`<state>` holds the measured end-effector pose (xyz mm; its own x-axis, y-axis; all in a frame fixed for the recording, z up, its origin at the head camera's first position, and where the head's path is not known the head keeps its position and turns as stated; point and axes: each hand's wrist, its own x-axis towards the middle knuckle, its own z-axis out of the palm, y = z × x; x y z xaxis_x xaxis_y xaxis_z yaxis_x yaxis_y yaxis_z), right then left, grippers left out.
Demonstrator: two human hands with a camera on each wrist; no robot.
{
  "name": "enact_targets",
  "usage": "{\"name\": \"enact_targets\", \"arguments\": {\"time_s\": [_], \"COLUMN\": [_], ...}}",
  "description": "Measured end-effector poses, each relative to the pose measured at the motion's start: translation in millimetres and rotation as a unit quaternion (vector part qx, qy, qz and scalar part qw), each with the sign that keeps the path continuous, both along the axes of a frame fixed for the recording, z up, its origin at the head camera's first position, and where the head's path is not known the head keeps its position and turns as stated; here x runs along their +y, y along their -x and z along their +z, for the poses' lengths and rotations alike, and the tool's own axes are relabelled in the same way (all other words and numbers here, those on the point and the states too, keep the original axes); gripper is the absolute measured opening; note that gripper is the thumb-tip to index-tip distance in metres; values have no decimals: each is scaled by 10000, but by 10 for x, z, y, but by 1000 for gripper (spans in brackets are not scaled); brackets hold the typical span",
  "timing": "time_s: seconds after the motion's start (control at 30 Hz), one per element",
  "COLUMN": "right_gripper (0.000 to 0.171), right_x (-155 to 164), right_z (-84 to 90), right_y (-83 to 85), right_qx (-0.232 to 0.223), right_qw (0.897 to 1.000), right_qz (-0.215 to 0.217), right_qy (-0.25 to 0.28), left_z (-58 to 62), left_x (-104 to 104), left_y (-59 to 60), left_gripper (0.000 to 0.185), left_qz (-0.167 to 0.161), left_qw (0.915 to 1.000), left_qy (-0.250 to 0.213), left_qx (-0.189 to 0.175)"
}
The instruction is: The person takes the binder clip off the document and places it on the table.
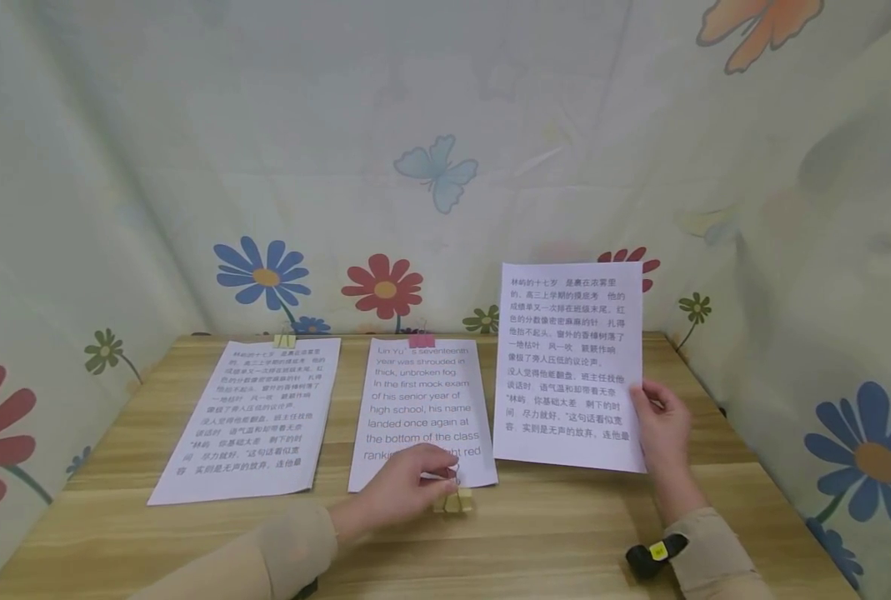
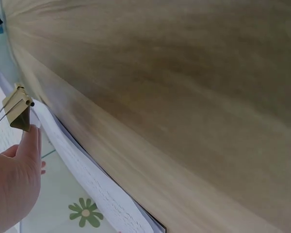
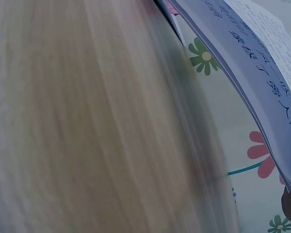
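My left hand pinches a yellow binder clip by its wire handles, in front of the middle stack's lower edge. In the left wrist view the binder clip sits at the fingertips, its metal handles pointing toward the hand. My right hand grips a stack of printed sheets by its right edge, holding it up and facing me, with Chinese text on the front. In the right wrist view the sheets bend slightly, and several page edges show. No clip shows on this stack's top edge.
On the wooden table, a Chinese-text stack lies at left with a yellow binder clip on top. An English-text stack in the middle has a pinkish-red clip. A flowered curtain hangs behind.
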<state>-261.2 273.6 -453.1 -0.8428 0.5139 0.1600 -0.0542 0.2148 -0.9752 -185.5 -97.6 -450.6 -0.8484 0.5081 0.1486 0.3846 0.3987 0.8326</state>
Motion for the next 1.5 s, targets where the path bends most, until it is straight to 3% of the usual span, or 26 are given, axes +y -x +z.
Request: {"name": "enact_targets", "arguments": {"time_s": [0.47,0.63,0.97,1.23,1.5], "right_gripper": [28,27,30,27,33], "right_x": [46,43,24,7,27], "right_z": [-33,-13,0,-6,2], "right_y": [29,31,6,-1,5], "right_qx": [143,106,-81,150,-78], "right_qw": [9998,9999,10000,9998,9998], "right_qz": [-6,-23,-30,-50,-49], "right_qy": [-106,-25,-18,-72,-191], "left_z": [-46,-33,-45,-45,-24], "left_x": [38,53,144,206,215], "left_y": [-61,-21,109,113,100], "left_gripper": [34,30,25,27,31], "left_qz": [-282,-643,-1501,-1508,-1351], "left_qw": [9995,9973,9842,9814,9822], "left_qy": [120,330,860,1090,1220], "left_qx": [8,130,373,465,455]}}
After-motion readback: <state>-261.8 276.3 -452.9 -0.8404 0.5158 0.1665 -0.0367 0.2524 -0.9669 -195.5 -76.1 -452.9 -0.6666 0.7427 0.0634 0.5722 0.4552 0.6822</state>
